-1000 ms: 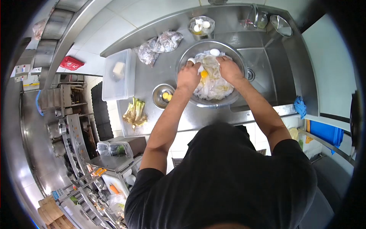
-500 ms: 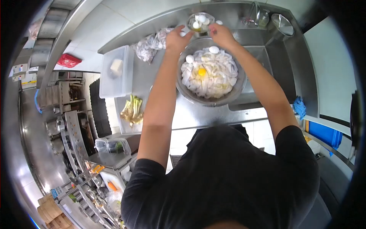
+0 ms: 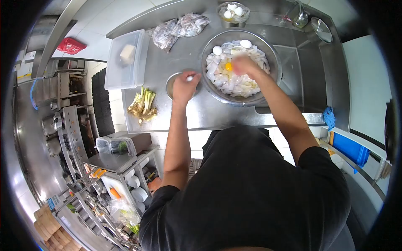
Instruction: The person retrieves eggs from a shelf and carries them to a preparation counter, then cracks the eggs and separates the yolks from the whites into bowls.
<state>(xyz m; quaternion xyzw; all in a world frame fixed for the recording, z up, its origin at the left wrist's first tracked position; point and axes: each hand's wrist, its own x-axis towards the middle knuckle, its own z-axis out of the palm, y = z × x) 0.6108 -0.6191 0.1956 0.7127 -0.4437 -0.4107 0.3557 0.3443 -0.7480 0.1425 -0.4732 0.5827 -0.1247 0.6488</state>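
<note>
My left hand (image 3: 184,88) is closed around a white egg (image 3: 189,78), its top showing between thumb and fingers. It is above a small round metal bowl (image 3: 170,86), which it partly covers. My right hand (image 3: 246,67), smeared by motion, hovers over a large metal bowl (image 3: 274,83), close to an orange-yellow egg yolk (image 3: 228,66). Whitish, slippery-looking strips (image 3: 234,87) fill that bowl. Two white eggs lie on the strips near the far rim, one egg (image 3: 217,50) at left and another egg (image 3: 246,44) at right. My right fingers are too blurred to make out.
Behind the large bowl stands a metal container (image 3: 231,20) with several white eggs or shells. Left of it lie plastic bags (image 3: 178,30) of greyish contents. A lidded plastic box (image 3: 125,60) and spring onions with roots (image 3: 143,103) occupy the left. A sink basin (image 3: 289,71) lies right.
Both hands have left the egg container at the back. My left hand has come nearer, over the small bowl, with an egg; my right has moved over the large bowl. The view has shifted.
</note>
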